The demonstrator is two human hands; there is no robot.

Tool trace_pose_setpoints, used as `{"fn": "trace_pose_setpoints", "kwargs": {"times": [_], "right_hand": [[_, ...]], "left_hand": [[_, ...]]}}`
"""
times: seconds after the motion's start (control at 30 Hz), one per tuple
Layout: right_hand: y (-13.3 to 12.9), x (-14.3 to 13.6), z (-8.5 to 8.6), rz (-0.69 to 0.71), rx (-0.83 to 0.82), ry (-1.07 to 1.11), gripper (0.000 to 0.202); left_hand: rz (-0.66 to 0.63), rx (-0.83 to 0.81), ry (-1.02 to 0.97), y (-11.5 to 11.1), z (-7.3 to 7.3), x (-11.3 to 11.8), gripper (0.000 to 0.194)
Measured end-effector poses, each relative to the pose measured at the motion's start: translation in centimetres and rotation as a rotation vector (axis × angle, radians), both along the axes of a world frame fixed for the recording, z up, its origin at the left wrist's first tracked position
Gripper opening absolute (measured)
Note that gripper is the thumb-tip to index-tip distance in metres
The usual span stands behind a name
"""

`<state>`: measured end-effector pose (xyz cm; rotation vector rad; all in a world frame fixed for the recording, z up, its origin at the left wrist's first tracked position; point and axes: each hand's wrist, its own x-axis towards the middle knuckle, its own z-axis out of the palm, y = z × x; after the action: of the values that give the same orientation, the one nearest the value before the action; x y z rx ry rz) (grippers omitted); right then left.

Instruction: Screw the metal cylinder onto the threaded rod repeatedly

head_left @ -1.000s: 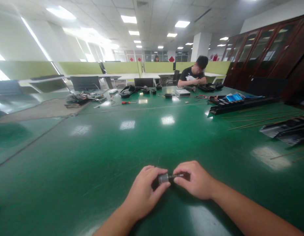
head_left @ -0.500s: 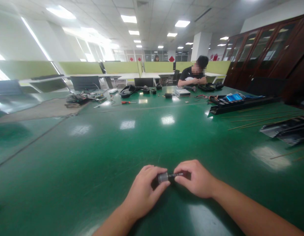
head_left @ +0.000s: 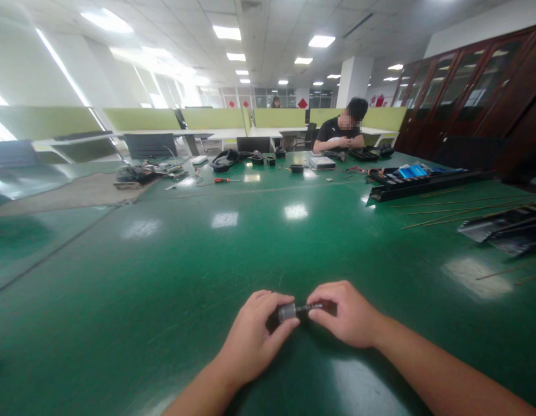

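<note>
Close to me, over the green tabletop (head_left: 198, 271), both hands are on a small dark cylindrical piece. My left hand (head_left: 261, 332) is closed around the wide grey-and-black cylinder (head_left: 287, 312), thumb below and fingers above. From its right side a thin dark shaft (head_left: 303, 309) with lighter markings sticks out. My right hand (head_left: 348, 315) pinches the far end of this shaft between thumb and fingertips. The left end of the cylinder is partly hidden in the left palm. What exact kind of thing it is I cannot make out.
A red-handled screwdriver (head_left: 222, 181) lies farther back. Black metal channels (head_left: 424, 185) and thin rods (head_left: 450, 211) lie at the right. Electronic parts (head_left: 150, 172) are heaped at the back left, near a white-grey box (head_left: 322, 163). Across the table sits a person (head_left: 337, 133).
My hands and the piece between them stay almost in place. The right hand shifts only very slightly. Across the table, the person's hands have moved a little.
</note>
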<state>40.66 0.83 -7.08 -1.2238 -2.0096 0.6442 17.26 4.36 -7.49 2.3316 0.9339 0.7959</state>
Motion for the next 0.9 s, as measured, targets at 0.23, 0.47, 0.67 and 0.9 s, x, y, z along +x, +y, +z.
{"fn": "trace_pose_setpoints", "kwargs": {"times": [0.23,0.47,0.67,0.9], "right_hand": [[0.09,0.02,-0.07,-0.009,0.004,-0.019,0.008],[0.11,0.08,-0.06,-0.004,0.004,-0.01,0.008],[0.04,0.11,0.14,0.0,-0.002,-0.02,0.009],[0.03,0.16,0.22,-0.008,-0.006,-0.043,0.008]], "left_hand": [[0.003,-0.001,0.003,-0.05,0.01,0.04,0.022],[0.001,0.01,0.003,0.01,-0.08,-0.03,0.023],[0.0,0.015,0.01,0.04,0.09,0.03,0.023],[0.004,0.019,0.01,-0.01,0.16,0.12,0.024]]}}
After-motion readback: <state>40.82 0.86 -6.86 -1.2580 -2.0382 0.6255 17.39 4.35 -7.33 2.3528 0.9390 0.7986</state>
